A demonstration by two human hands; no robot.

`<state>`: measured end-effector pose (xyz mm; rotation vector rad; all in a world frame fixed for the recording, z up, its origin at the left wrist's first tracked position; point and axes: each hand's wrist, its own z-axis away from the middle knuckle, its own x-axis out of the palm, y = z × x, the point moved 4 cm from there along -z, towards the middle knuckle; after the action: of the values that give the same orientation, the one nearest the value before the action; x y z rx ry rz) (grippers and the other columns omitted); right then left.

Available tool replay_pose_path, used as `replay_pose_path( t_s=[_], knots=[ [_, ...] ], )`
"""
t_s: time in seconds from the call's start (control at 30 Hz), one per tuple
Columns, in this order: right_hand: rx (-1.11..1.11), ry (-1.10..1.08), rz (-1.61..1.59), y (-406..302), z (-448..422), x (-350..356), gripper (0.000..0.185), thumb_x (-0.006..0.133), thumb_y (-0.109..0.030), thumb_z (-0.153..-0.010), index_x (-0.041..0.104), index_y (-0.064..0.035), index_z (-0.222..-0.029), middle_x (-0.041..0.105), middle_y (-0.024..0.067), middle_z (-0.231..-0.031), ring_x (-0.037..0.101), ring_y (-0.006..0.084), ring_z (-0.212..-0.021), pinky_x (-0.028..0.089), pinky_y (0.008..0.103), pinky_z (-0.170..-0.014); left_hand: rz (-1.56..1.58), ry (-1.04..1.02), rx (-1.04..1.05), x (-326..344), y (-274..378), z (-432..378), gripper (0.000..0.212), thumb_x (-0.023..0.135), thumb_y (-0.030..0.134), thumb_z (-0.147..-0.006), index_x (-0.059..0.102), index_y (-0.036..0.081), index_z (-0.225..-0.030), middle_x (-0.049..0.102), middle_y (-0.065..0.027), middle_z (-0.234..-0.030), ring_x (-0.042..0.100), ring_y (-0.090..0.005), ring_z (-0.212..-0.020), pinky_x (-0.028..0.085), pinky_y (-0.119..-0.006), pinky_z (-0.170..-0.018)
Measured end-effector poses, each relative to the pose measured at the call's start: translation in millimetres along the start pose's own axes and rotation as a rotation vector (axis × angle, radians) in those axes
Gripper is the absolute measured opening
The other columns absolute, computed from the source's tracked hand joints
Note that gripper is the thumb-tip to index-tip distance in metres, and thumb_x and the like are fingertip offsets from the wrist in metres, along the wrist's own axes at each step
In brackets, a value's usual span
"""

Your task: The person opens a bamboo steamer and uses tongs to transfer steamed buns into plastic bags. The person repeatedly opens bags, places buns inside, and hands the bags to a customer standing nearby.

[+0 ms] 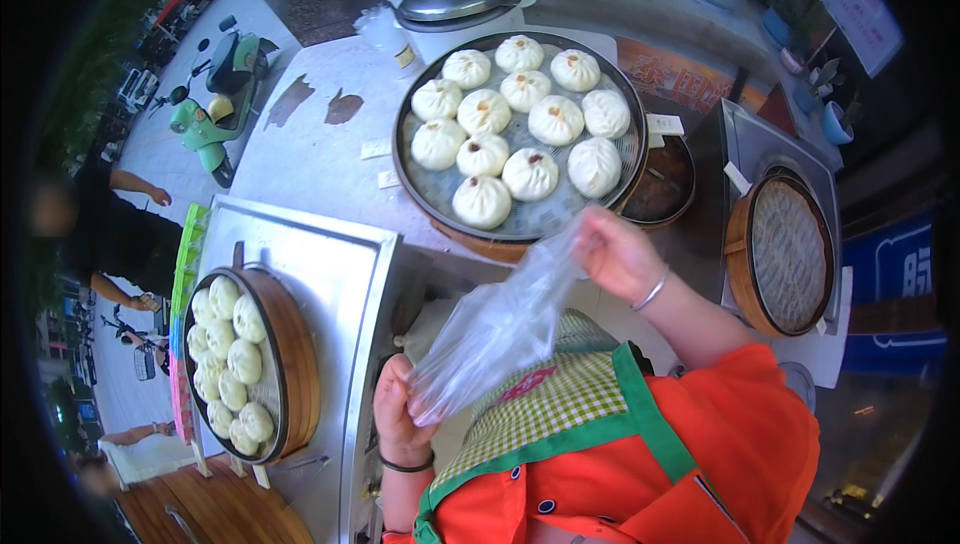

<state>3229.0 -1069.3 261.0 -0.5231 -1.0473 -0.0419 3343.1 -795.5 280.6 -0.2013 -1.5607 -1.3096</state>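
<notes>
A clear plastic bag (499, 326) is stretched between my two hands, in front of my checked apron. My left hand (401, 401) pinches its lower end, and my right hand (619, 251) grips its upper end, close to the rim of a big round steamer (637, 158). Inside that steamer several pleated steamed buns (484, 110) rest on a perforated liner, some with filling showing at the top. Farther left, a wooden steamer (300, 364) holds more buns (244, 360) on the metal counter.
Behind the big steamer stands a white pot (457, 8) with a metal lid, beside crumpled plastic bags (382, 23). To the right are a dark round container (660, 180) and another wooden steamer (739, 266) with a liner. Two people (127, 236) (142, 458) stand beyond the left counter.
</notes>
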Motion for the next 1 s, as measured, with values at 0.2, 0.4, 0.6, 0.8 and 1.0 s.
replay_pose_path(
  t_s=[0.2, 0.4, 0.6, 0.8, 1.0],
  knots=[
    [0.44, -0.583, 0.382, -85.5, -13.2, 6.5, 0.026, 0.043, -0.022, -0.091, 0.044, -0.0078, -0.071, 0.039, -0.0029, -0.06, 0.033, 0.0059, -0.046, 0.026, 0.0194, -0.042, -0.819, -0.829, -0.508, 56.1, 21.8, -109.1, 0.033, 0.066, 0.009, -0.076, 0.055, -0.004, -0.105, 0.059, -0.0066, -0.075, 0.055, -0.0114, -0.06, 0.041, -0.023, -0.052],
    [0.592, -1.038, 1.688, -129.7, -41.4, 47.3, 0.017, 0.051, -0.022, -0.083, 0.051, -0.0051, -0.083, 0.056, 0.0081, -0.065, 0.057, 0.0144, -0.058, 0.042, 0.0291, -0.048, -1.222, -1.179, -0.678, 129.3, 23.9, -194.2, 0.019, 0.058, 0.008, -0.079, 0.055, 0.002, -0.097, 0.06, -0.0077, -0.077, 0.058, -0.0249, -0.064, 0.044, -0.032, -0.055],
    [0.332, -0.814, 2.471, -143.1, -63.8, 51.0, 0.032, 0.055, -0.015, -0.07, 0.05, -0.0083, -0.101, 0.058, 0.008, -0.067, 0.059, 0.022, -0.056, 0.043, 0.0333, -0.043, -1.749, -1.369, -0.297, 137.1, -3.5, -226.3, 0.015, 0.054, 0.014, -0.071, 0.056, 0.01, -0.085, 0.047, -0.0023, -0.067, 0.05, -0.0206, -0.069, 0.039, -0.038, -0.075],
    [0.01, -0.282, 2.793, -147.9, -76.3, 42.3, 0.05, 0.068, -0.029, -0.063, 0.05, -0.0094, -0.106, 0.055, 0.0068, -0.078, 0.057, 0.0221, -0.064, 0.045, 0.0322, -0.057, -1.854, -1.379, 0.062, 135.8, -13.7, -248.1, 0.014, 0.052, 0.015, -0.071, 0.058, 0.008, -0.082, 0.047, -0.0024, -0.068, 0.052, -0.0172, -0.071, 0.035, -0.052, -0.088],
    [-0.628, -0.286, 2.639, -135.9, -155.7, 59.7, 0.052, 0.073, -0.018, -0.055, 0.051, -0.0111, -0.102, 0.047, 0.0106, -0.098, 0.054, 0.0242, -0.086, 0.046, 0.0336, -0.066, -1.643, -1.091, 0.614, 139.1, -43.4, -282.8, 0.011, 0.051, 0.013, -0.069, 0.05, 0.006, -0.077, 0.045, -0.0038, -0.069, 0.052, -0.0182, -0.063, 0.045, -0.036, -0.078]
  ],
)
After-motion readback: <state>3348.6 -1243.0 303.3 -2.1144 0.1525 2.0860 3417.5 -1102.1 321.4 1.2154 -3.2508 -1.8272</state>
